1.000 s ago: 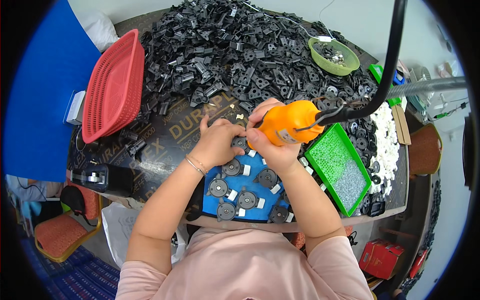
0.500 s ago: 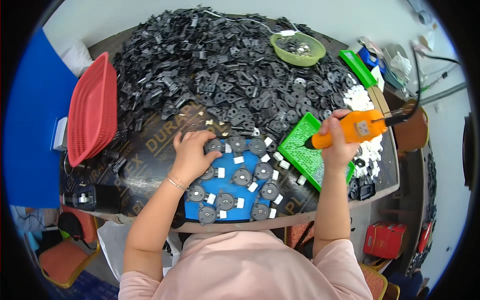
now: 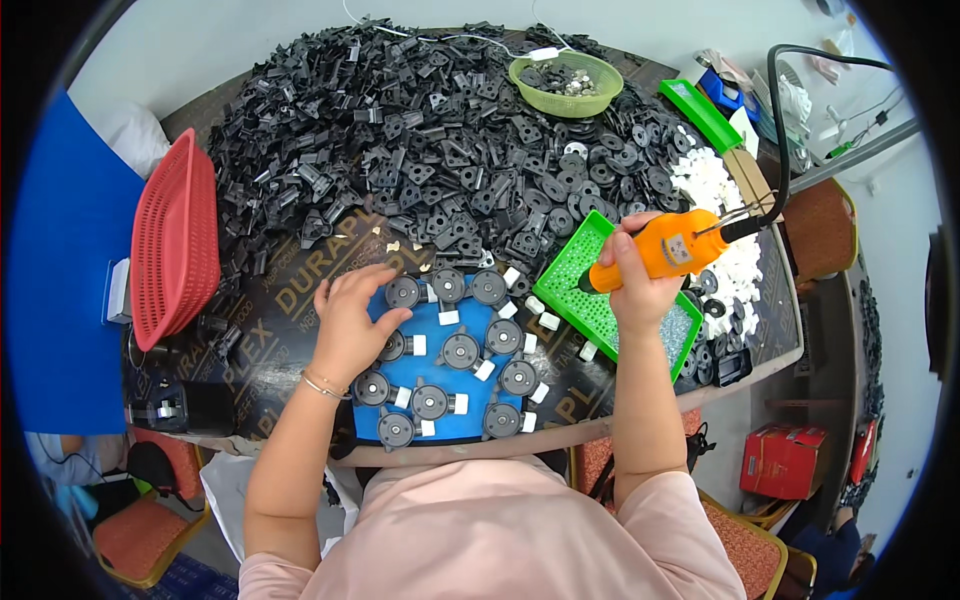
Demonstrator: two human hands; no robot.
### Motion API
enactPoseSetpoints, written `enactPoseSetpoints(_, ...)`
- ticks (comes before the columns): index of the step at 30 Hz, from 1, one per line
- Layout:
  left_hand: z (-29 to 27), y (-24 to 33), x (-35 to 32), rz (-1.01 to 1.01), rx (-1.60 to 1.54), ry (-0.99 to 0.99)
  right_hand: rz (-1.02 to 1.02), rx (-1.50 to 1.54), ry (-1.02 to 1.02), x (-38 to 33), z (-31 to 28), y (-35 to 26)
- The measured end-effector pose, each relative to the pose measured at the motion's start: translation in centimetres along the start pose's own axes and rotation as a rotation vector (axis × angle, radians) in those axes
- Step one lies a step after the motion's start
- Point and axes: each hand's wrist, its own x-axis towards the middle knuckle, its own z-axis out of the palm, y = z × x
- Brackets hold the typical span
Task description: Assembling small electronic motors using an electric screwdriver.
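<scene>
My right hand is wrapped round an orange electric screwdriver. The tool's black nose is above a green perforated tray, which has small shiny pieces in its near right corner. At the left edge of a blue mat, my left hand has its fingers apart and holds nothing. Its thumb and fingertips are beside a round black part at the mat's far left corner; whether they touch it I cannot tell. Several such round parts with white blocks, such as this one, lie across the mat.
A large heap of black plastic parts covers the far table. Red baskets stand at the left, a yellow-green basket at the far side. White pieces and black discs lie right. A black cable runs up from the screwdriver.
The whole view has shifted, moving the table's things a little left. My left hand has drawn slightly back from the corner part. The screwdriver's nose now points more downward over the green tray.
</scene>
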Motion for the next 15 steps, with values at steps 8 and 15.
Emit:
enactPoseSetpoints(8, -2.2, -1.7, -2.5, 0.036, -0.099, -0.064, 0.032, -0.001, 0.003, 0.1, 0.1, 0.6)
enactPoseSetpoints(15, -2.7, -1.5, -3.5, 0.037, -0.106, -0.136, -0.085, 0.219, -0.126, 0.4, 2.3, -3.6)
